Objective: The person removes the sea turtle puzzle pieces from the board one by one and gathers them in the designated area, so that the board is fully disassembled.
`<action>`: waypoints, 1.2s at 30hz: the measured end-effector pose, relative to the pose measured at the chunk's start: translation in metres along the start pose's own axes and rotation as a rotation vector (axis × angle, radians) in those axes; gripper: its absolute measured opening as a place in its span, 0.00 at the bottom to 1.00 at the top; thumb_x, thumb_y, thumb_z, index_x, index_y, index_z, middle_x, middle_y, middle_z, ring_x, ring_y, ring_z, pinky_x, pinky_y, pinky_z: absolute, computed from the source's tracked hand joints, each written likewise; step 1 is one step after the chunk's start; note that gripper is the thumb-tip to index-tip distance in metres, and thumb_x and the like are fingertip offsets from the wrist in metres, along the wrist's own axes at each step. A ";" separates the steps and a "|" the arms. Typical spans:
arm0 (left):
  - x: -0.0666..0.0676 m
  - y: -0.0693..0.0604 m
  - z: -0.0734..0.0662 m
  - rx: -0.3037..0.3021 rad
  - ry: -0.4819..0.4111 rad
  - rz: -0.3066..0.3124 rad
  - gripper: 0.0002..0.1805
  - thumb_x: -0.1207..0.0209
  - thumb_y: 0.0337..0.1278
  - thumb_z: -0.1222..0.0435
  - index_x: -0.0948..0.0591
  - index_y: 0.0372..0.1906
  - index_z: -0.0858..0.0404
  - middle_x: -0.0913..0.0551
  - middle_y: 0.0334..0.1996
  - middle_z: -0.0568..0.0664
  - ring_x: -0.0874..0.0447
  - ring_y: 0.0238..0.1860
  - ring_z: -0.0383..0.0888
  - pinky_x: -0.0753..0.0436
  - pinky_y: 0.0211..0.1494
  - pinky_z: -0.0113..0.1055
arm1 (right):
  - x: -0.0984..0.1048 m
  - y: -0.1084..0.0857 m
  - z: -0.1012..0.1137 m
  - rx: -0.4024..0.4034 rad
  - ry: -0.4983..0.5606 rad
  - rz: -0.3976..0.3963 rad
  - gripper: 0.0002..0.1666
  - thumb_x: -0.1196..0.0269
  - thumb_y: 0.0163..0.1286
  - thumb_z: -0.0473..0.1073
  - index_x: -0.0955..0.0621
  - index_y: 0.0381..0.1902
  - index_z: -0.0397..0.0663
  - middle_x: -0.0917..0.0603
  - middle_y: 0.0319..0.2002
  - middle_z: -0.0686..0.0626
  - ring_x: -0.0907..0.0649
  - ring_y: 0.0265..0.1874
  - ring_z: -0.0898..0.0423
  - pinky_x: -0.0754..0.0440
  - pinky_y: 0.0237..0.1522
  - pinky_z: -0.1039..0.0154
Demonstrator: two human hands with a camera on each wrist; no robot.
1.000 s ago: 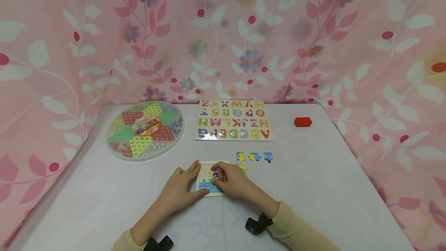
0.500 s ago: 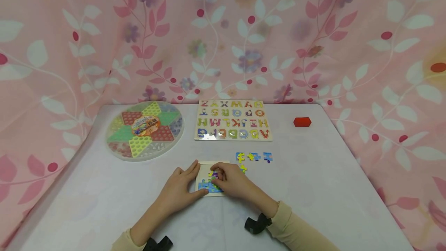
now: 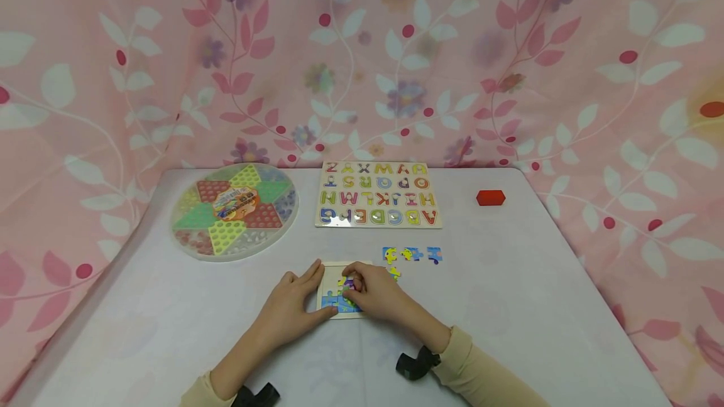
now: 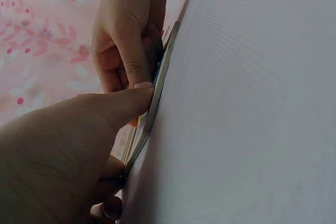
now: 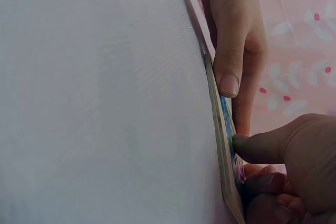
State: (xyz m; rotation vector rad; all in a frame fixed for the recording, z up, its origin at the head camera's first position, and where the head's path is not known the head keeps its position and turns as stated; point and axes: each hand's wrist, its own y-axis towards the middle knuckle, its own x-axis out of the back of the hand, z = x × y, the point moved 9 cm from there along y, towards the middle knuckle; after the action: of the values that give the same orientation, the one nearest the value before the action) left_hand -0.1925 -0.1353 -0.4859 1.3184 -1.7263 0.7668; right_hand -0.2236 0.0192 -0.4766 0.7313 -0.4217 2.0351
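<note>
A small jigsaw puzzle tray (image 3: 346, 315) with a pale wooden rim lies flat on the table, partly filled with blue pieces. My left hand (image 3: 294, 306) steadies it, straight fingers along its left side and thumb on the near edge. In the left wrist view the left thumb (image 4: 139, 95) presses on the rim. My right hand (image 3: 378, 293) reaches over the tray's right side. Its bent fingers and thumb pinch a purple and green jigsaw piece (image 3: 349, 283) inside the tray; the hand hides part of it. The right thumb (image 5: 257, 148) touches the puzzle surface in the right wrist view.
Loose jigsaw pieces (image 3: 413, 254) lie beyond the right hand, one (image 3: 394, 273) close to it. Farther back are an alphabet board (image 3: 379, 195) and a round Chinese checkers board (image 3: 234, 212). A red block (image 3: 490, 198) sits back right. A floral curtain (image 3: 362, 61) hangs behind.
</note>
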 end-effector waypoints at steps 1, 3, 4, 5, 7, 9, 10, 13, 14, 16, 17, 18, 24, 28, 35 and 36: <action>0.000 0.000 0.000 0.001 -0.001 0.000 0.51 0.27 0.55 0.38 0.28 0.79 0.59 0.32 0.80 0.47 0.36 0.39 0.39 0.33 0.37 0.31 | 0.000 0.000 0.000 0.000 -0.004 -0.001 0.17 0.28 0.71 0.38 0.17 0.55 0.40 0.27 0.24 0.59 0.31 0.21 0.67 0.35 0.27 0.71; 0.001 0.000 0.000 0.002 -0.001 0.000 0.51 0.27 0.55 0.38 0.28 0.79 0.59 0.32 0.80 0.47 0.36 0.39 0.39 0.33 0.37 0.31 | 0.000 0.000 0.000 0.003 -0.013 -0.004 0.17 0.28 0.71 0.39 0.17 0.55 0.41 0.27 0.24 0.59 0.31 0.22 0.66 0.35 0.27 0.71; 0.001 -0.001 0.000 0.002 -0.002 0.000 0.51 0.27 0.55 0.38 0.28 0.79 0.59 0.32 0.80 0.47 0.36 0.39 0.39 0.33 0.36 0.31 | 0.000 0.000 0.001 0.003 -0.017 -0.007 0.17 0.28 0.71 0.39 0.17 0.55 0.42 0.27 0.25 0.59 0.31 0.22 0.66 0.35 0.28 0.71; 0.001 -0.001 0.000 0.003 -0.003 -0.001 0.51 0.27 0.55 0.38 0.28 0.79 0.59 0.32 0.80 0.47 0.36 0.39 0.39 0.33 0.36 0.31 | 0.000 0.000 0.001 0.004 -0.022 -0.010 0.17 0.28 0.71 0.39 0.17 0.55 0.42 0.27 0.25 0.58 0.31 0.23 0.66 0.35 0.29 0.71; 0.001 -0.001 -0.001 0.002 -0.003 -0.002 0.51 0.27 0.55 0.38 0.28 0.79 0.59 0.32 0.80 0.47 0.36 0.39 0.39 0.33 0.36 0.31 | 0.001 0.000 0.002 0.006 -0.035 -0.020 0.18 0.27 0.71 0.40 0.17 0.55 0.43 0.26 0.28 0.56 0.30 0.26 0.64 0.34 0.30 0.70; 0.001 -0.001 -0.001 0.000 -0.001 -0.003 0.51 0.27 0.55 0.38 0.28 0.79 0.59 0.32 0.80 0.47 0.36 0.39 0.39 0.33 0.36 0.31 | 0.002 -0.001 0.002 0.002 -0.048 -0.029 0.18 0.27 0.70 0.41 0.17 0.55 0.44 0.25 0.33 0.54 0.29 0.29 0.62 0.33 0.32 0.69; 0.001 -0.001 -0.001 0.000 0.000 -0.004 0.51 0.27 0.55 0.38 0.28 0.79 0.59 0.32 0.80 0.47 0.36 0.39 0.39 0.33 0.36 0.31 | 0.003 -0.001 0.001 0.000 -0.052 -0.032 0.18 0.26 0.70 0.41 0.17 0.55 0.45 0.25 0.36 0.53 0.29 0.30 0.61 0.32 0.33 0.68; 0.001 -0.001 0.000 -0.001 0.004 -0.004 0.51 0.27 0.55 0.38 0.28 0.79 0.59 0.32 0.80 0.47 0.36 0.38 0.39 0.33 0.37 0.31 | 0.003 -0.002 0.002 0.003 -0.064 -0.032 0.19 0.27 0.70 0.42 0.17 0.56 0.47 0.24 0.42 0.52 0.28 0.32 0.61 0.30 0.35 0.67; 0.001 -0.001 0.000 -0.001 0.004 -0.004 0.51 0.27 0.55 0.38 0.29 0.79 0.59 0.32 0.80 0.47 0.36 0.38 0.39 0.33 0.37 0.31 | 0.003 -0.002 0.002 0.010 -0.068 -0.030 0.19 0.27 0.71 0.42 0.17 0.56 0.47 0.23 0.42 0.52 0.27 0.32 0.61 0.29 0.35 0.68; 0.001 -0.001 0.000 -0.001 0.005 -0.004 0.51 0.27 0.55 0.37 0.29 0.79 0.59 0.32 0.80 0.47 0.36 0.38 0.39 0.33 0.37 0.31 | 0.004 -0.001 0.003 0.032 -0.069 -0.026 0.18 0.27 0.71 0.41 0.18 0.56 0.47 0.22 0.42 0.52 0.27 0.31 0.61 0.29 0.35 0.68; 0.001 -0.001 0.000 -0.002 0.004 -0.005 0.51 0.27 0.56 0.37 0.29 0.79 0.59 0.32 0.80 0.47 0.36 0.38 0.39 0.33 0.37 0.31 | 0.005 -0.001 0.004 0.043 -0.067 -0.022 0.18 0.27 0.71 0.40 0.18 0.56 0.46 0.22 0.41 0.52 0.27 0.30 0.61 0.28 0.34 0.68; 0.001 -0.001 0.000 -0.002 0.003 -0.005 0.51 0.27 0.56 0.38 0.29 0.79 0.59 0.33 0.80 0.47 0.36 0.38 0.39 0.34 0.37 0.31 | 0.005 -0.001 0.005 0.052 -0.065 -0.016 0.18 0.28 0.72 0.40 0.18 0.57 0.46 0.21 0.41 0.52 0.27 0.30 0.62 0.28 0.34 0.68; 0.000 0.000 0.001 0.005 -0.004 -0.001 0.51 0.27 0.56 0.38 0.29 0.79 0.59 0.33 0.80 0.46 0.37 0.38 0.38 0.34 0.36 0.31 | 0.007 -0.002 0.002 0.051 -0.037 0.031 0.23 0.29 0.72 0.37 0.19 0.62 0.41 0.20 0.44 0.52 0.26 0.31 0.62 0.27 0.35 0.68; 0.000 0.000 0.002 0.012 -0.008 0.004 0.51 0.27 0.55 0.38 0.29 0.79 0.58 0.33 0.80 0.45 0.37 0.39 0.38 0.34 0.36 0.31 | 0.007 -0.002 -0.001 0.029 -0.025 0.055 0.25 0.27 0.70 0.37 0.19 0.63 0.40 0.19 0.46 0.51 0.25 0.31 0.61 0.27 0.34 0.69; -0.001 0.000 0.002 0.013 -0.006 0.002 0.51 0.27 0.55 0.37 0.28 0.79 0.58 0.32 0.80 0.45 0.37 0.38 0.38 0.34 0.36 0.31 | 0.008 -0.002 -0.001 0.030 -0.028 0.066 0.24 0.27 0.70 0.37 0.18 0.62 0.41 0.18 0.48 0.50 0.24 0.32 0.62 0.24 0.35 0.69; -0.001 0.000 0.002 0.012 -0.005 0.001 0.51 0.27 0.55 0.37 0.28 0.79 0.58 0.32 0.80 0.45 0.37 0.38 0.38 0.34 0.36 0.31 | 0.008 -0.002 -0.001 0.034 -0.028 0.068 0.24 0.27 0.70 0.37 0.18 0.62 0.41 0.18 0.48 0.50 0.24 0.32 0.62 0.24 0.35 0.69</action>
State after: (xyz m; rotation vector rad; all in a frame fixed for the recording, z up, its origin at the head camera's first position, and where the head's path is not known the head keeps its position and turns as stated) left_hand -0.1934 -0.1366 -0.4876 1.3283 -1.7286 0.7760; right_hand -0.2257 0.0254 -0.4723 0.7758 -0.4340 2.1023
